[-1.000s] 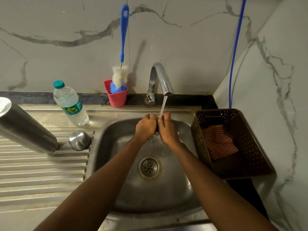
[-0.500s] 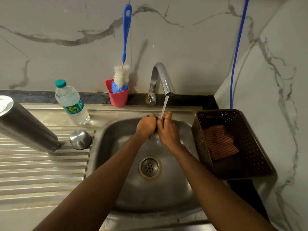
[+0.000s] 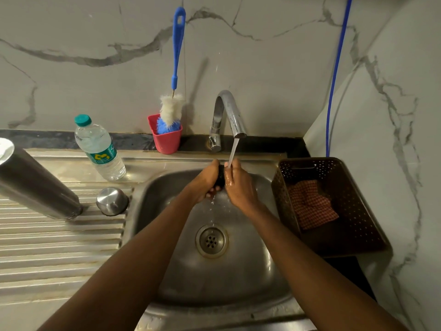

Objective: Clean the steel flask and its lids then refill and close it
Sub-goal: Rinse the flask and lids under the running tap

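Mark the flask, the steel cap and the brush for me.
flask (image 3: 40,187), head view, middle of its steel body.
steel cap (image 3: 112,201), head view, its domed top.
brush (image 3: 171,109), head view, the white bristles.

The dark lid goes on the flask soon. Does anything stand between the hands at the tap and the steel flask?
Only the small steel cap, on the drainboard just right of the steel flask. The left hand and right hand hold the dark lid over the sink.
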